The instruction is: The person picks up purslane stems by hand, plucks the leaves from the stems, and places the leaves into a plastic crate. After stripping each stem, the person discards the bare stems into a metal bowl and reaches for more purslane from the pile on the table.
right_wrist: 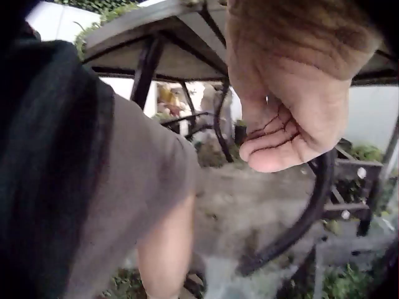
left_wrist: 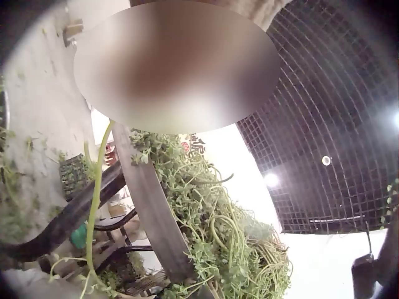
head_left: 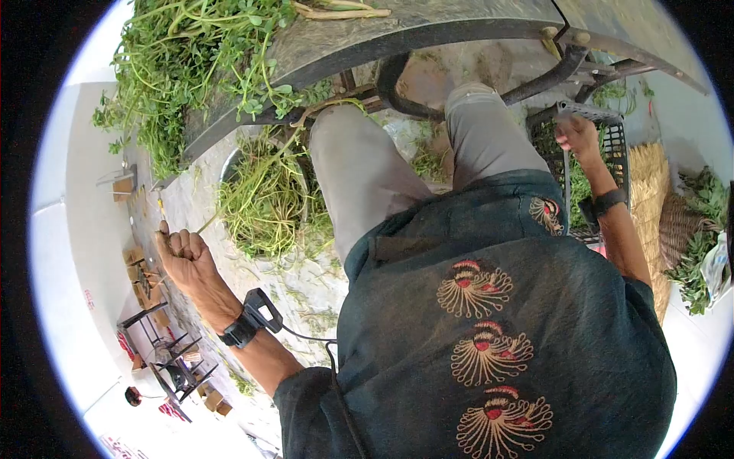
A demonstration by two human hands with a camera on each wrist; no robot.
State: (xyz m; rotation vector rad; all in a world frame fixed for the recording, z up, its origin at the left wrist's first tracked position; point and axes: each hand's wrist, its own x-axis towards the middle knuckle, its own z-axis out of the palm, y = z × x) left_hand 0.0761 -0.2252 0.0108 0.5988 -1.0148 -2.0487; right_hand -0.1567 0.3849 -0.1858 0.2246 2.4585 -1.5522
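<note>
In the head view, my left hand (head_left: 183, 256) is raised at the left with curled fingers, gripping the end of a long green stem (left_wrist: 95, 212) that runs across toward the table edge. A blurred patch hides this hand in the left wrist view. Leafy greens (head_left: 195, 84) are heaped on the table (head_left: 428, 23), and cut stems (head_left: 264, 199) fill a basin below. At the right, my right hand (head_left: 579, 139) is over the black crate (head_left: 618, 157); its fingers (right_wrist: 274, 152) are loosely bent and nothing shows in them.
My knees (head_left: 359, 153) reach under the table edge, near its curved dark legs (head_left: 394, 84). Scraps of greens lie on the floor. A straw bundle (head_left: 648, 206) and a woven basket (head_left: 679, 229) stand beyond the crate. Stools (head_left: 172, 359) and boxes are at the left.
</note>
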